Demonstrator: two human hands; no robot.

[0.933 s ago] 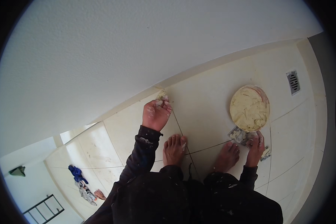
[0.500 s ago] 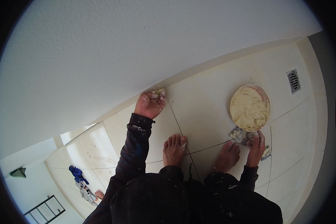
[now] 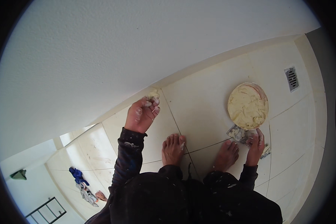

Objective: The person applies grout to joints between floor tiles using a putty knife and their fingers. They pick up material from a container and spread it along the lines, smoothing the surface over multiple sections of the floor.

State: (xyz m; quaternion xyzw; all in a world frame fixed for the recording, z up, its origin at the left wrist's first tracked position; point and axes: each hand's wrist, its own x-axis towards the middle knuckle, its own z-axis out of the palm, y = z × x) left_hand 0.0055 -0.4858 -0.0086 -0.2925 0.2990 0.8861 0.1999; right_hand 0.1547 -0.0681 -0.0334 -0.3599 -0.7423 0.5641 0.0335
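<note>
My left hand point(image 3: 141, 115), smeared white, pinches a cream putty-like lump point(image 3: 153, 94) close to the foot of the wall. Whether some small tool sits beneath the lump is hidden. On the floor at right stands a round tub point(image 3: 267, 111) filled with cream putty point(image 3: 247, 106). My right hand point(image 3: 255, 145) is closed at the tub's near edge, fingertips by its rim. Across and under that hand lies a flat putty-smeared scraper point(image 3: 236, 133), its far end showing past the fingers; its handle cannot be made out.
A white wall point(image 3: 100, 59) with a cream skirting runs along the far side. A floor drain point(image 3: 292, 79) lies beyond the tub. My bare feet point(image 3: 173, 149) rest on the tiles between my hands. At left are crumpled cloths point(image 3: 78, 177) and a dark metal frame point(image 3: 46, 212).
My left hand has drawn back slightly from the skirting, moving left and nearer, with the lump still in its fingers. The right hand stays by the tub.
</note>
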